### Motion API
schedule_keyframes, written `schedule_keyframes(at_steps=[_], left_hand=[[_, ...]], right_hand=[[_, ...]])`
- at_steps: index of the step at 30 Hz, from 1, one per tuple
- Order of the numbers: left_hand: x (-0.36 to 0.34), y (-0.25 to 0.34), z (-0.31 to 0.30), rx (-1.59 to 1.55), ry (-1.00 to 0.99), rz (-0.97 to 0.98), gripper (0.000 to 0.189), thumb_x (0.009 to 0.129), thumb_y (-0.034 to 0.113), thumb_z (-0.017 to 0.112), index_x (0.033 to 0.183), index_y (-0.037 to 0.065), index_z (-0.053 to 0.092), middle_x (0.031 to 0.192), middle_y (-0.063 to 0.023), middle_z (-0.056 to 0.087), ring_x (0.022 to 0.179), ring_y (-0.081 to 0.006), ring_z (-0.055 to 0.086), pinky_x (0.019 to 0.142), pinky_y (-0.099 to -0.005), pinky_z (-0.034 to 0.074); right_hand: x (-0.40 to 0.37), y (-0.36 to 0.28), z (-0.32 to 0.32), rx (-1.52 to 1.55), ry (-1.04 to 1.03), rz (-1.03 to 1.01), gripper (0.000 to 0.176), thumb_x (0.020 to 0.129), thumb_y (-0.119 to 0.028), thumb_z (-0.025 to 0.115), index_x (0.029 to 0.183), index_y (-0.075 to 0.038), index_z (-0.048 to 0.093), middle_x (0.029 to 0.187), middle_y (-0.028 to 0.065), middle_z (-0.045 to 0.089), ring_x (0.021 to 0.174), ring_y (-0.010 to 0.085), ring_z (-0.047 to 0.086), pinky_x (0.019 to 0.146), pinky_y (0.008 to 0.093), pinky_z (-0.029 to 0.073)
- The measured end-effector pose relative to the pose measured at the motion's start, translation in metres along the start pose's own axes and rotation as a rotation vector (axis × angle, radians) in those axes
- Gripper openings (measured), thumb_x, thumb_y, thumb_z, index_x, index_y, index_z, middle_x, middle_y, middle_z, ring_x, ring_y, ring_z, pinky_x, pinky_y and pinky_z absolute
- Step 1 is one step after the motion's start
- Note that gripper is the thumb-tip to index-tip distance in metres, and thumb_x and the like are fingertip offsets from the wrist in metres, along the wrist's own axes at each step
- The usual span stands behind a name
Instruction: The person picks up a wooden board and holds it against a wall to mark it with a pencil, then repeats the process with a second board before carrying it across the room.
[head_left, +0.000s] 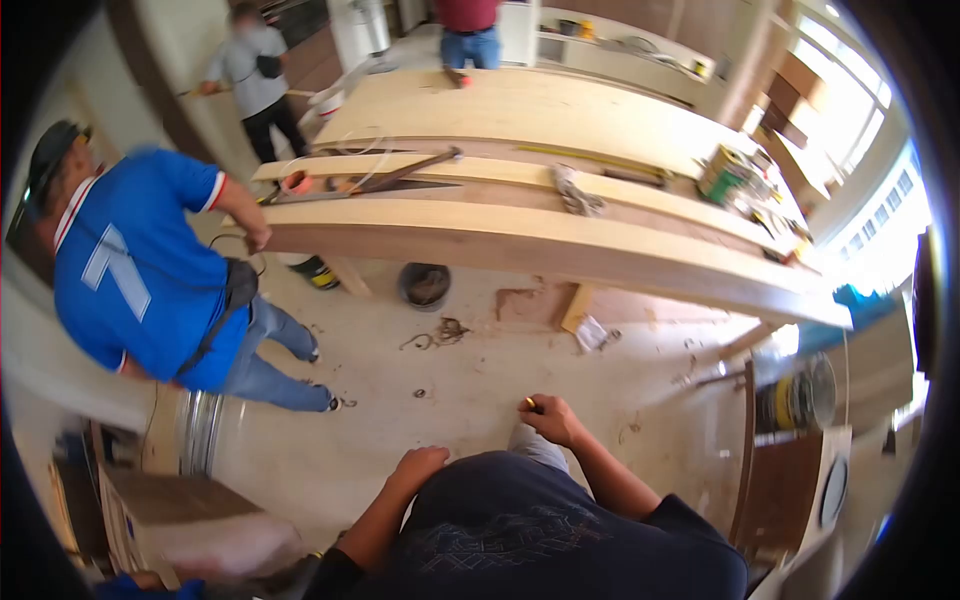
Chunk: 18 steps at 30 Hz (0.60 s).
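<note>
My right hand (552,418) is closed on a small yellow thing (530,403) that pokes out at the top of the fist; it is too small for me to tell what it is. That arm is bent at the elbow, and the hand hangs over my grey trouser leg (533,446), on the side toward the tabletop (520,245). My left hand (418,466) is curled into a loose fist, knuckles up, with nothing showing in it. Its forearm runs back to my dark shirt (540,530). The two hands are apart, the left one farther from the tabletop.

Between my hands and the tabletop lies dusty floor (400,400). Just short of the tabletop, a tangle of wire (440,333) lies on it. Under the tabletop stand a black bucket (425,285) and a wood offcut (575,306).

The tabletop is a long stack of pale boards running right across in front of me. On it lie a steel square (400,172), a grey bundle of rope (575,190) and, toward its right end, a tin (728,172).

At the tabletop's left end a person in a blue shirt (140,280) leans with one hand (259,238) on the end of a board. Beyond the tabletop stand a person in grey (255,70) and a person in red (468,15). Well back from its left end, low beside me, sits a wooden crate (170,510).
</note>
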<state>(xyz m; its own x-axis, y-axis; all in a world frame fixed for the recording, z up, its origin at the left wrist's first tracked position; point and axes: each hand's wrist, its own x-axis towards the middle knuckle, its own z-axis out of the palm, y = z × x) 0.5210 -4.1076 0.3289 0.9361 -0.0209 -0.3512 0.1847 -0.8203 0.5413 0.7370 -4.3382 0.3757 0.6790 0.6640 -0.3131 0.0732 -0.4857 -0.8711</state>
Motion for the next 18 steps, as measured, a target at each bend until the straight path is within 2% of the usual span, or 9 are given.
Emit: schedule_keyframes(at_steps=[2,5,9,12,13,14,15,17,18], left_hand=[[0.022,-0.013,0.000,0.002,0.045,0.029,0.022,0.083,0.028,0.055,0.087,0.007,0.057,0.090,-0.0174,0.063,0.088,-0.0369,0.061,0.073,-0.0476,0.048],[0.059,-0.018,-0.007,-0.009,0.008,-0.064,0.021,0.083,0.027,0.055,0.088,0.006,0.058,0.092,-0.0178,0.063,0.089,-0.0372,0.061,0.074,-0.0474,0.048],[0.115,-0.004,-0.028,-0.085,-0.038,-0.156,0.022,0.083,0.025,0.054,0.093,0.006,0.059,0.094,-0.0190,0.063,0.090,-0.0378,0.060,0.075,-0.0459,0.048],[0.170,-0.024,-0.025,-0.171,0.066,-0.055,0.025,0.083,0.028,0.056,0.092,0.005,0.060,0.091,-0.0197,0.063,0.088,-0.0367,0.061,0.074,-0.0437,0.048],[0.188,-0.019,-0.035,-0.197,0.060,-0.080,0.026,0.083,0.029,0.057,0.091,0.005,0.061,0.090,-0.0195,0.063,0.087,-0.0366,0.061,0.074,-0.0426,0.048],[0.199,-0.007,-0.052,-0.225,0.054,-0.108,0.027,0.083,0.031,0.057,0.090,0.004,0.061,0.089,-0.0193,0.064,0.085,-0.0364,0.061,0.073,-0.0414,0.048],[0.211,0.005,-0.068,-0.287,0.040,-0.204,0.028,0.084,0.031,0.061,0.092,0.004,0.062,0.088,-0.0179,0.065,0.081,-0.0327,0.063,0.071,-0.0389,0.048],[0.237,0.001,-0.075,-0.462,0.123,-0.208,0.027,0.086,0.024,0.063,0.102,0.003,0.062,0.087,-0.0122,0.067,0.077,-0.0217,0.065,0.068,-0.0330,0.050],[0.248,0.000,-0.076,-0.630,0.193,-0.239,0.025,0.088,0.024,0.062,0.100,0.003,0.062,0.086,-0.0113,0.067,0.077,-0.0210,0.065,0.068,-0.0326,0.050]], right_hand=[[0.029,0.023,-0.010,-0.012,0.027,-0.073,0.020,0.080,-0.018,0.065,0.093,-0.002,0.066,0.074,0.0056,0.063,0.064,0.0108,0.057,0.060,0.0283,0.049],[0.078,0.031,-0.040,0.028,-0.019,0.046,0.020,0.081,-0.018,0.066,0.093,-0.002,0.066,0.073,0.0045,0.062,0.059,0.0096,0.055,0.054,0.0268,0.046],[0.150,0.031,-0.097,-0.020,-0.010,-0.018,0.021,0.081,-0.018,0.066,0.093,-0.001,0.065,0.070,0.0036,0.060,0.059,0.0107,0.055,0.053,0.0268,0.046],[0.196,0.012,-0.140,-0.055,0.056,-0.003,0.021,0.081,-0.020,0.066,0.091,-0.002,0.063,0.065,0.0042,0.057,0.057,0.0113,0.055,0.051,0.0287,0.047],[0.207,0.013,-0.153,-0.074,0.098,-0.006,0.021,0.081,-0.021,0.066,0.091,-0.002,0.063,0.064,0.0044,0.056,0.056,0.0114,0.055,0.051,0.0290,0.047],[0.234,0.040,-0.160,-0.108,0.112,-0.084,0.022,0.080,-0.021,0.066,0.092,-0.003,0.064,0.067,0.0059,0.058,0.055,0.0123,0.056,0.051,0.0290,0.047],[0.242,0.029,-0.170,-0.068,0.091,0.016,0.029,0.078,-0.025,0.065,0.094,-0.001,0.065,0.079,0.0164,0.066,0.076,0.0274,0.064,0.072,0.0369,0.049],[0.266,0.025,-0.182,-0.160,0.125,-0.082,0.037,0.078,-0.024,0.064,0.106,0.000,0.060,0.084,0.0183,0.066,0.081,0.0290,0.064,0.074,0.0363,0.049],[0.276,0.025,-0.185,-0.135,0.134,-0.100,0.043,0.078,-0.021,0.065,0.114,0.000,0.055,0.082,0.0162,0.065,0.074,0.0245,0.062,0.068,0.0343,0.049]])
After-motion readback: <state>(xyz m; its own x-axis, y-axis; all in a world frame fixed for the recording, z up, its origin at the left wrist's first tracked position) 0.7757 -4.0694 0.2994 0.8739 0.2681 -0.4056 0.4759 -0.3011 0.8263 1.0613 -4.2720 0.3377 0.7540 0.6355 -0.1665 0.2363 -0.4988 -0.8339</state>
